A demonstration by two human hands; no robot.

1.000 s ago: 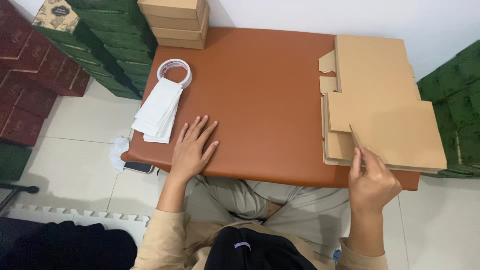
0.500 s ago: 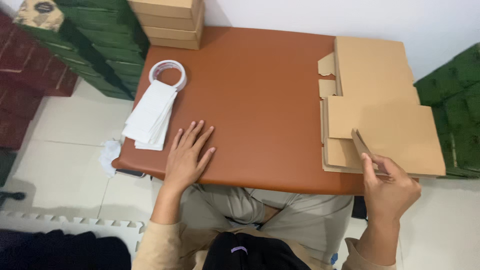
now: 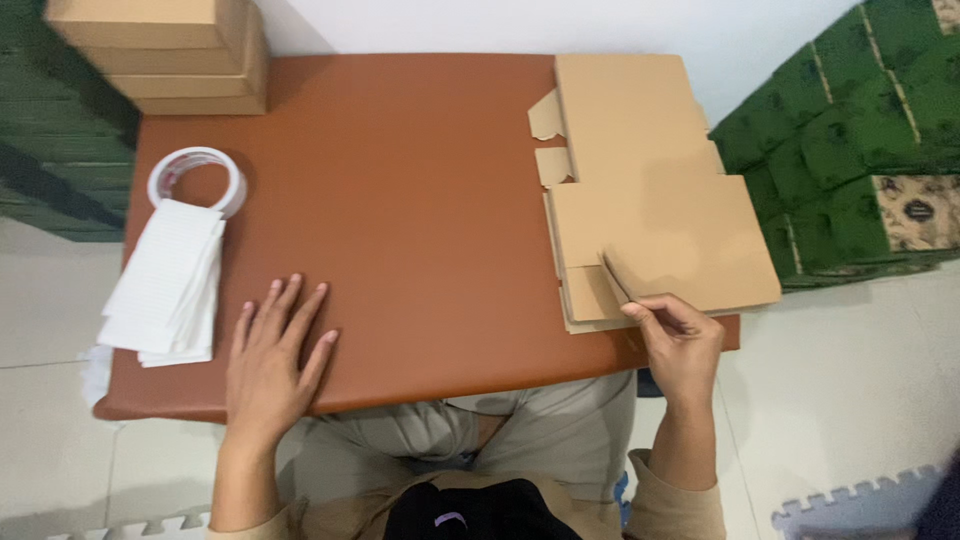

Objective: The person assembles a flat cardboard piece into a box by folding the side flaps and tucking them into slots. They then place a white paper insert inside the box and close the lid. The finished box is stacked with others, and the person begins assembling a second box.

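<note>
Right hand (image 3: pixel 682 340) fingers now pinching lifted flap of cardboard stack (image 3: pixel 650 190), bench's 4 o'clock; left hand (image 3: pixel 268 355) stays flat, released.

Head camera looks steeply down over the brown table (image 3: pixel 400 180) (single view, fairly close)

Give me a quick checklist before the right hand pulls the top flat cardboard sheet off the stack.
1. Right hand has hold of a flap edge on the top cardboard sheet: ok, fingers pinch the near edge.
2. Left hand out of the way: ok, flat on the brown table, apart from the stack.
3. Bare table in the middle to work on: ok.
4. Tape roll and white paper stack away from the cardboard: ok, at the table's left edge.
5. Only one sheet pinched: cannot tell.
6. Folded boxes at the far left corner stacked steady: cannot tell, blurred.
</note>
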